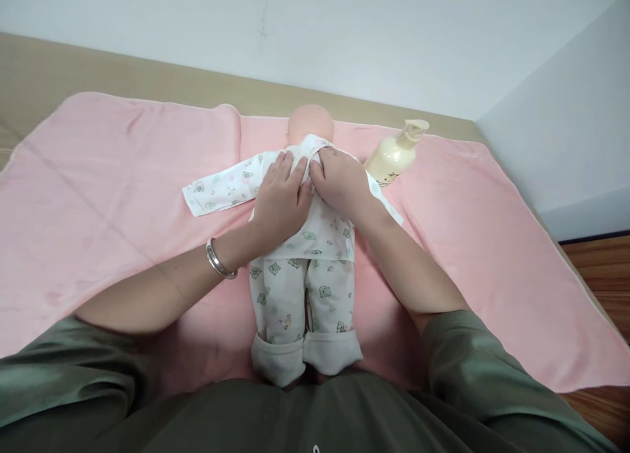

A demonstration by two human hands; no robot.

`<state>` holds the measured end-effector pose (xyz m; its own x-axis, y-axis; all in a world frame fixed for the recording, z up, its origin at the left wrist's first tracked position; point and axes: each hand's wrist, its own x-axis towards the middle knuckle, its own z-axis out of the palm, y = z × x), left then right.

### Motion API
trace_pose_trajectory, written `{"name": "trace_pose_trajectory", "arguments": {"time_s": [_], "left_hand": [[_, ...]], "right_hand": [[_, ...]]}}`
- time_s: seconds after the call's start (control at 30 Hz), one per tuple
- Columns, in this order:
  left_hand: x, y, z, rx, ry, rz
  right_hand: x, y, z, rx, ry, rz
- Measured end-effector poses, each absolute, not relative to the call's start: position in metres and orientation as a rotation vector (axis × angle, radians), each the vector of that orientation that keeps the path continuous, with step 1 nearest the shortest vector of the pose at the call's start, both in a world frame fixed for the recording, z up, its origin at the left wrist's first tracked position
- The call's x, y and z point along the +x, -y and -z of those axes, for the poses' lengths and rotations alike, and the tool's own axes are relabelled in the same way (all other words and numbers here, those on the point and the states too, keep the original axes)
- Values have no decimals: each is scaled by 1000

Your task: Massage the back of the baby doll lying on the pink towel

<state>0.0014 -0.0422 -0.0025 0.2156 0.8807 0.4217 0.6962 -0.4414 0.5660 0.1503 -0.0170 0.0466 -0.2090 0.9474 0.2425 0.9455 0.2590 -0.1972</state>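
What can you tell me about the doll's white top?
The white top looks like cloth, printed with small green and pink figures. One long sleeve stretches over the pink blanket; the right hand partly hides the other. Its hem overlaps matching trousers. The left hand lies across its upper part; the right touches it near the neckline, perhaps gripping.

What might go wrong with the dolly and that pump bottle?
The pump bottle is close to the right hand, so a sideways bump might knock it over.

The left hand and the right one are both on the doll's shirt, so pushing could wrinkle it.

The trouser cuffs are near the person's dark top, so leaning in might nudge them.
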Motion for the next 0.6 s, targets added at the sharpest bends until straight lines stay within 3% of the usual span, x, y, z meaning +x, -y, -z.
{"name": "trace_pose_trajectory", "arguments": {"time_s": [0.33,0.6], "left_hand": [[-11,12,-5,2220,-1402,-954],[-1,33,-6,2298,-1491,-930]], "right_hand": [[134,63,-38,-1590,2247,156],[152,21,-42,-1649,2171,-225]]}}
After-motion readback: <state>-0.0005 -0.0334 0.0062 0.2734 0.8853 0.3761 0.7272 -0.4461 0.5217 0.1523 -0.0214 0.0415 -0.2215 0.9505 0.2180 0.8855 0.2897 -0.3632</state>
